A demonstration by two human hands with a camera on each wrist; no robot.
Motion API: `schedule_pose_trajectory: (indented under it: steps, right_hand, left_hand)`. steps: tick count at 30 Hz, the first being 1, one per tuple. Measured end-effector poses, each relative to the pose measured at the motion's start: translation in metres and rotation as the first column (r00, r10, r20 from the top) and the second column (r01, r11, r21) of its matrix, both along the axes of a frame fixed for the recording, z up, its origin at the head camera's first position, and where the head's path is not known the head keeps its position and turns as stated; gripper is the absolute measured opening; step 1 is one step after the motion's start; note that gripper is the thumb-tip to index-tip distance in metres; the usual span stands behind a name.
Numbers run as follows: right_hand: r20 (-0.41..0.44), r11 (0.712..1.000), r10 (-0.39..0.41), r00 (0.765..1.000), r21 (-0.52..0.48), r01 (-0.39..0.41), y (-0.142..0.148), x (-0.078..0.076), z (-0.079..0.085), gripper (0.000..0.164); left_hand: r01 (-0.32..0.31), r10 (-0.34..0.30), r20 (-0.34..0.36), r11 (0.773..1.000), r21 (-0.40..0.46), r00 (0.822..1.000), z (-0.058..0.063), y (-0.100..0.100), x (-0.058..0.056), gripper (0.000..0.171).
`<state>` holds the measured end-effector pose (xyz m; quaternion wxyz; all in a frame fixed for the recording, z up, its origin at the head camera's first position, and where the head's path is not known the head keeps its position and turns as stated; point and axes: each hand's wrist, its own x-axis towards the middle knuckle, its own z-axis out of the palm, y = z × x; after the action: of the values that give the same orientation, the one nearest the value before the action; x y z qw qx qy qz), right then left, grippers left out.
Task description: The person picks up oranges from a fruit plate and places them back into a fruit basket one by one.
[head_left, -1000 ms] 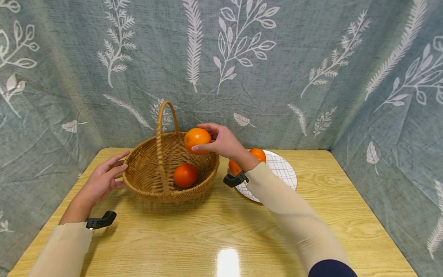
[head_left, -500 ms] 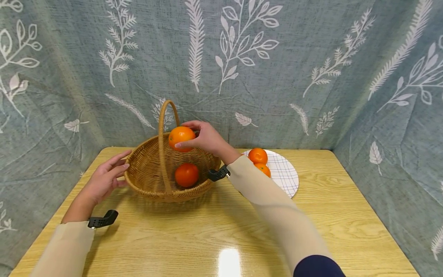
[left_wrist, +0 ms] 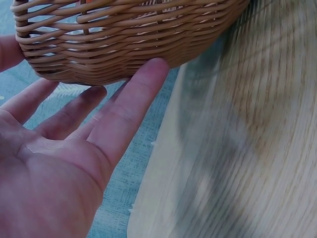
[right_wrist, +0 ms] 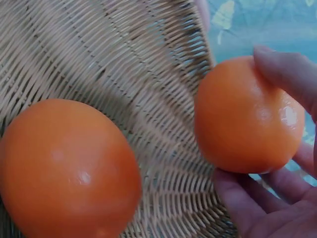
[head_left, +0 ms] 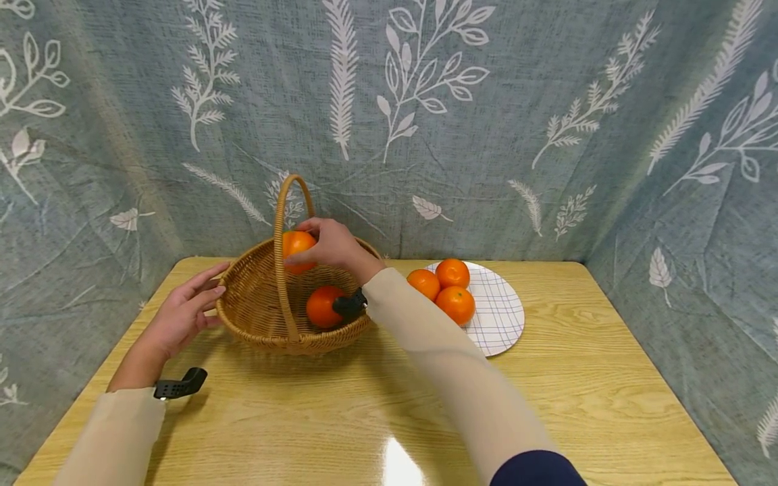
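Observation:
My right hand point(head_left: 333, 244) holds an orange point(head_left: 299, 251) between thumb and fingers, just inside the wicker basket point(head_left: 249, 331) and behind its tall handle. In the right wrist view, the thumb lies over the held orange point(right_wrist: 247, 116) and the fingers are under it. Another orange point(head_left: 322, 307) sits on the basket floor, partly hidden by the black wrist camera. At the basket's left end, my left hand point(head_left: 182, 307) touches the outer wall with fairly straight fingers. The left wrist view shows the fingertips point(left_wrist: 153, 69) against the weave.
Right of the basket, a white checked plate point(head_left: 495, 317) bears 3 oranges point(head_left: 456, 306) at its left side. The wooden table point(head_left: 292, 418) extends toward the front. A grey-green leaf-patterned cloth point(head_left: 474, 169) hangs behind and at both sides.
My right hand has carried its orange leftward over the basket and slightly down behind the handle. The plate's oranges are now uncovered by the arm. My left hand stays at the basket's left end.

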<state>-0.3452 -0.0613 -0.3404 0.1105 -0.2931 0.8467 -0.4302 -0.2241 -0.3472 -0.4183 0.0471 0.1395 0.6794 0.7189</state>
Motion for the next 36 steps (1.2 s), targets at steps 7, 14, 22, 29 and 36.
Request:
schedule_pose_trajectory:
  steps: [7, 14, 22, 29, 36]
  right_hand:
    - [0.028, 0.993, -0.005, 1.0, 0.116, 0.002, -0.017, -0.004, -0.006, 0.063]
    - [0.037, 0.971, -0.027, 0.999, 0.238, 0.018, -0.022, -0.006, -0.006, 0.068]
    - [0.049, 0.934, -0.004, 0.999, 0.357, -0.013, -0.021, -0.011, -0.007, 0.074]
    - [0.027, 0.877, 0.014, 1.0, 0.48, -0.025, -0.02, -0.013, -0.009, 0.073]
    - [0.058, 0.832, 0.051, 0.997, 0.549, -0.075, -0.022, -0.015, -0.01, 0.072]
  left_hand:
    - [-0.005, 0.005, -0.002, 1.0, -0.004, 1.0, -0.002, -0.001, 0.001, 0.06]
    - [-0.001, 0.001, 0.007, 1.0, -0.009, 1.0, -0.003, -0.004, 0.0, 0.059]
    - [0.003, -0.003, -0.003, 1.0, -0.009, 1.0, -0.002, -0.003, -0.001, 0.058]
    - [0.002, -0.002, 0.002, 1.0, -0.015, 1.0, -0.001, 0.0, -0.001, 0.058]
    - [-0.004, 0.005, 0.005, 1.0, -0.027, 1.0, -0.002, 0.0, -0.001, 0.057]
